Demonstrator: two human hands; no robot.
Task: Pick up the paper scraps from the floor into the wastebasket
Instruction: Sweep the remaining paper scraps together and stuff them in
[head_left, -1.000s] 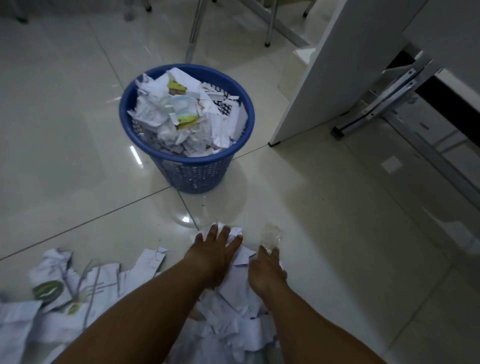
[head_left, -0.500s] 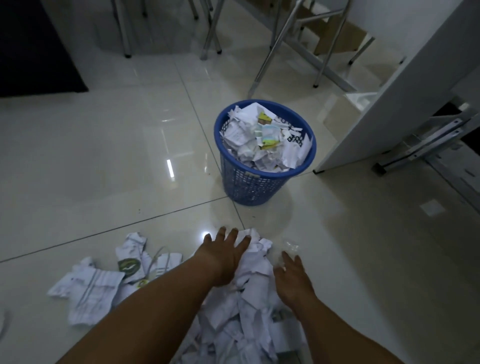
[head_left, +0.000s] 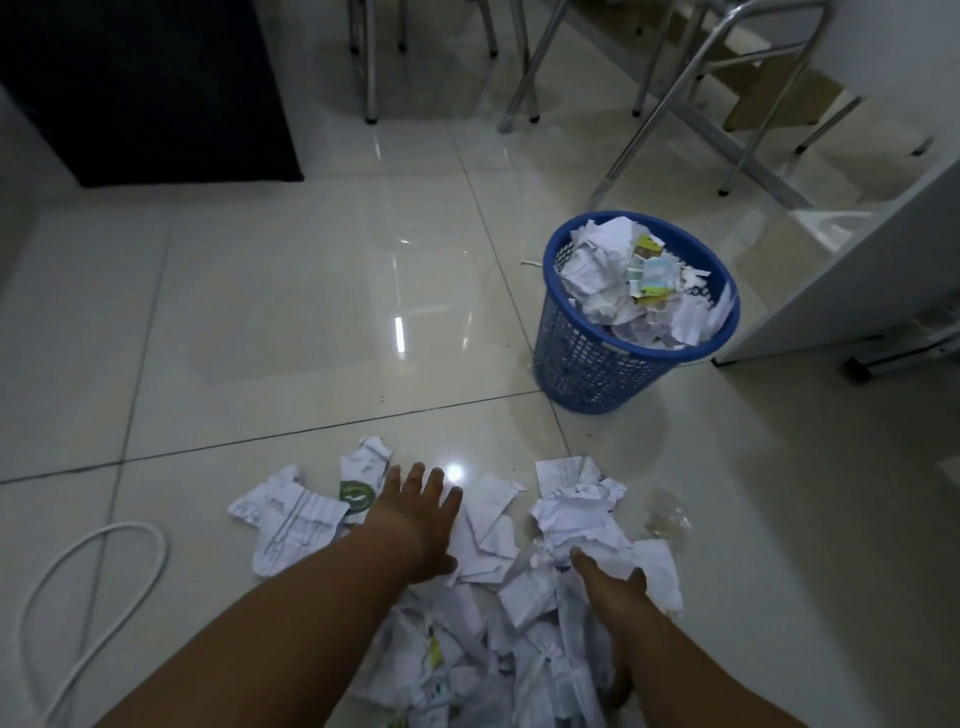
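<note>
A heap of torn white paper scraps (head_left: 524, 613) lies on the pale tiled floor at the bottom centre. My left hand (head_left: 418, 519) rests flat on the scraps with fingers spread, next to a piece with a green logo (head_left: 357, 495). Fingers dug into the right side of the heap, my right hand (head_left: 610, 584) has crumpled paper bunched over it. The blue mesh wastebasket (head_left: 582, 364) stands upright at the upper right, filled to the rim with paper.
A white cable loop (head_left: 93, 587) lies on the floor at the left. Metal chair and table legs (head_left: 524, 62) stand at the back, a dark cabinet (head_left: 140, 88) at the upper left, a white panel (head_left: 852, 280) right of the basket. A clear plastic scrap (head_left: 667, 519) lies right of the heap.
The view has swung left and back, so the basket now sits farther right. My left hand moved left over the scraps; my right hand pushed down into the heap.
</note>
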